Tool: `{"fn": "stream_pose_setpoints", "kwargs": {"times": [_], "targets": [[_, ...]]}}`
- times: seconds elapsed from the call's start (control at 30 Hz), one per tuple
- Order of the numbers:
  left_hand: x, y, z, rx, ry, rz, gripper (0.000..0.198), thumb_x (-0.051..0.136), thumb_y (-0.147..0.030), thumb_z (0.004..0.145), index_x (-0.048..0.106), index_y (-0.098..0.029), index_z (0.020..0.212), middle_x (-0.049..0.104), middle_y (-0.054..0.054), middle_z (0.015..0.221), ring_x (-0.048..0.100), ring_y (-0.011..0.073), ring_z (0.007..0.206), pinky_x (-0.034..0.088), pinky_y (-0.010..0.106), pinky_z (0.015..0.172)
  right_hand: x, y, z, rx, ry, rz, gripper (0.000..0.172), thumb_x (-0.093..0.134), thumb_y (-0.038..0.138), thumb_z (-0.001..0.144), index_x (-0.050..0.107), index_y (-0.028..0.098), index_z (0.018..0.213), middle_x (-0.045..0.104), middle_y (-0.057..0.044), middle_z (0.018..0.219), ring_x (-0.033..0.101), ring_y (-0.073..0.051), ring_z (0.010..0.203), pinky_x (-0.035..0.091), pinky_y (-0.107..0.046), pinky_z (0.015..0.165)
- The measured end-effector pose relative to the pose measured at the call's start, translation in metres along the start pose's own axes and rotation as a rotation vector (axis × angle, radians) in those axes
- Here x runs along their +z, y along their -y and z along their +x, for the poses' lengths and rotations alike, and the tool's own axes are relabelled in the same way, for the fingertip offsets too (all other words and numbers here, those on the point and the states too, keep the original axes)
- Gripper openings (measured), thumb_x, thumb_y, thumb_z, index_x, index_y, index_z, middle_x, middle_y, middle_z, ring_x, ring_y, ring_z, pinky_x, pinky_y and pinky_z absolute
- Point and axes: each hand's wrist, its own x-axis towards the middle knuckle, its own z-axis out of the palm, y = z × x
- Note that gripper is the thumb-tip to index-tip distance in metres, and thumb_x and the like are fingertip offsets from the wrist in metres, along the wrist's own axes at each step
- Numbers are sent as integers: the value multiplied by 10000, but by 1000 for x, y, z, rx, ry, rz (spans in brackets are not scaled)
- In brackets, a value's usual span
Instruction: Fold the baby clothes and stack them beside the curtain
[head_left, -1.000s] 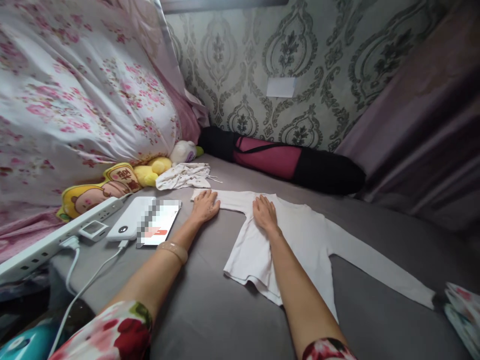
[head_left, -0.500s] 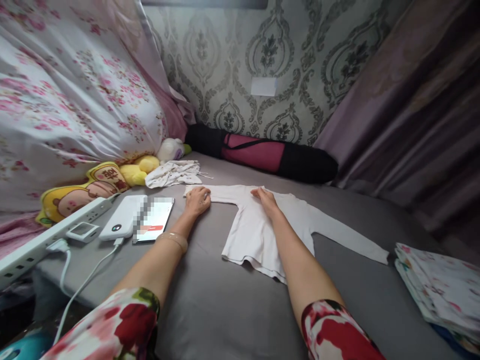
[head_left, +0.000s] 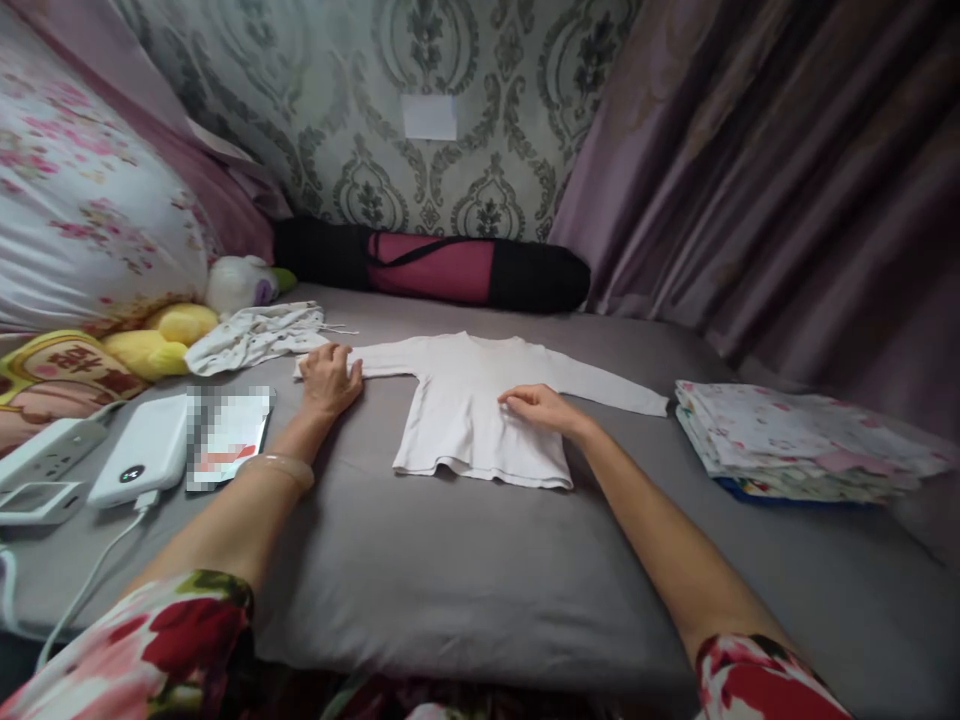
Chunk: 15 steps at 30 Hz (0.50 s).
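A long-sleeved white shirt [head_left: 450,400] lies spread on the grey bed sheet, its neck toward the wall and its sleeves out to both sides. My left hand [head_left: 328,380] rests on the cuff end of the left sleeve, fingers bent and a little apart. Over the right half of the shirt's body is my right hand [head_left: 541,408], its fingers stretched toward the left with nothing visible in them. Whether it touches the fabric I cannot tell. The right sleeve lies slanted out, untouched.
Folded floral fabric [head_left: 795,440] is stacked at the right. On the left are a phone [head_left: 232,440], a white power bank [head_left: 146,450] with cable, a power strip [head_left: 56,450], crumpled patterned cloth [head_left: 259,338] and plush toys [head_left: 232,285]. A long black-and-pink bag [head_left: 435,268] lies along the wall.
My right hand has moved from near the shirt's neck down and right over its body. The left hand stays at the left cuff, fingers lifted somewhat. The view has turned to the right.
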Motion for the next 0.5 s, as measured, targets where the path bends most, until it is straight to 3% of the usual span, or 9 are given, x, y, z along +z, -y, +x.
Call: {"fn": "stream_pose_setpoints", "kwargs": {"times": [0.1,0.2,0.37,0.43,0.5], "targets": [[-10,-10,-4,-79,22,49,391,441,-370,877,628,-116,1107,547,205,1243,450,365,1197,332,508,995,-17,-15,-30,33,-156,43,268,497,268,860,724,138,921,741,-83,946,672,-175,844,505,-271,785],[-25,-24,-12,-117,163,77,356,463,-402,861,685,-141,958,596,192,1164,496,380,1150,379,512,942,-28,-32,-56,130,-229,-85,285,468,297,866,697,135,815,712,-60,770,618,-141,647,452,-228,622],[-55,-52,-40,-75,576,10,406,464,-500,840,715,-181,829,696,133,913,617,319,932,437,393,792,-24,-35,-90,290,-222,-446,299,496,352,858,687,165,726,672,-29,668,554,-137,603,329,-231,555],[-61,-61,-55,-41,667,-55,449,444,-536,839,713,-181,788,695,116,818,625,285,845,429,352,741,-18,-29,-99,351,-198,-522,315,507,387,861,686,176,711,670,-34,664,548,-140,594,301,-243,544],[-63,-67,-70,-17,679,-104,476,441,-566,828,710,-182,743,684,110,785,617,264,803,420,329,711,-11,-23,-106,404,-183,-571,328,516,415,864,675,186,692,672,-43,667,551,-144,586,280,-252,537]]}}
